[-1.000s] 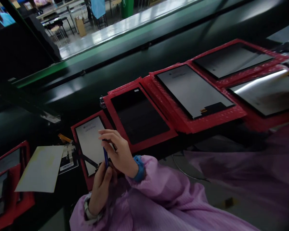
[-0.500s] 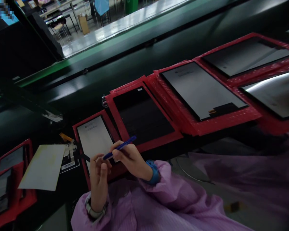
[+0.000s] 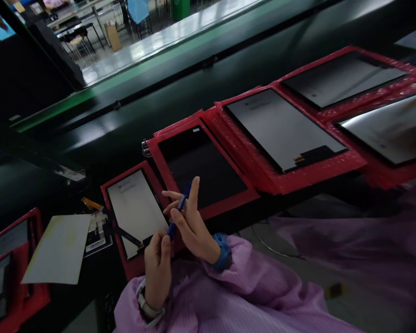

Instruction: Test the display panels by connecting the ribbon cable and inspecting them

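Observation:
A blue pen (image 3: pixel 179 210) slants between my two hands, over the near edge of the display panels. My left hand (image 3: pixel 158 263) pinches its lower end between thumb and fingertips. Along the pen's upper part, my right hand (image 3: pixel 196 231) keeps it between loosely spread fingers, with the index finger pointing up. Just beyond my left hand lies a white-backed display panel (image 3: pixel 135 203) on a red foam sheet (image 3: pixel 106 192), a dark flex strip (image 3: pixel 126 236) across its lower left. Behind my right hand is a black display panel (image 3: pixel 201 162) with a small white label.
More panels on red bubble wrap lie to the right, including a grey-backed panel (image 3: pixel 284 125). Left stand a yellowish-white sheet (image 3: pixel 57 249), a circuit board (image 3: pixel 97 231) and further panels (image 3: pixel 10 240). A dark green rail (image 3: pixel 180 88) runs behind. Purple fabric (image 3: pixel 333 236) is at right.
My left hand has moved right and closed on the pen's lower end. My right hand has shifted from a writing grip to spread fingers, and the pen stands steeper. The view has shifted slightly.

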### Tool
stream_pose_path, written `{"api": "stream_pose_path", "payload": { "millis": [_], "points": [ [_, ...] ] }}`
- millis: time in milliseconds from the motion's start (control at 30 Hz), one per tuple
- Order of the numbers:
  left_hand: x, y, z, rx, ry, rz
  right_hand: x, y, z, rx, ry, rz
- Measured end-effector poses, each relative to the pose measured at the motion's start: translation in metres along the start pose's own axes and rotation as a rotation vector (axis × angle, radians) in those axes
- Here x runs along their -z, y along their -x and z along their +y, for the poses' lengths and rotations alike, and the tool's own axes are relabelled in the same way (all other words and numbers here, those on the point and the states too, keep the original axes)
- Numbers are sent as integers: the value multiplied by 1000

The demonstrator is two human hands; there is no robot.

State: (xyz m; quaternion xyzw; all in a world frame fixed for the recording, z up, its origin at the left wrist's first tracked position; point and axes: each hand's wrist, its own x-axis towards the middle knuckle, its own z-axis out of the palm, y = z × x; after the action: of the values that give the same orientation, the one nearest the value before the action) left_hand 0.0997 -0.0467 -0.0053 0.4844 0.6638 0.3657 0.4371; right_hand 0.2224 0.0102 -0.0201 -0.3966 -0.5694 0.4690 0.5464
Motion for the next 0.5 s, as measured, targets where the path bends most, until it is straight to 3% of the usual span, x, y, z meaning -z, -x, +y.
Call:
{"api": "stream_pose_path", "payload": {
  "millis": [133, 200, 267, 367, 433, 500],
  "points": [
    [-1, 4, -3, -50, 58, -6, 14, -2, -6, 186, 95, -144],
    [3, 4, -5, -148, 30, -71, 20, -4, -9, 177, 127, -165],
    [8, 1, -8, -262, 19, -82, 23, -3, -13, 103, 147, -135],
    [15, -6, -12, -414, 20, 112, 24, -1, -21, -83, 86, -138],
    [17, -12, -11, -497, -77, 172, 26, 1, -28, -220, -59, -256],
    [17, -17, -9, -548, -224, 80, 27, 4, -33, -311, -218, -394]
  ]
}}
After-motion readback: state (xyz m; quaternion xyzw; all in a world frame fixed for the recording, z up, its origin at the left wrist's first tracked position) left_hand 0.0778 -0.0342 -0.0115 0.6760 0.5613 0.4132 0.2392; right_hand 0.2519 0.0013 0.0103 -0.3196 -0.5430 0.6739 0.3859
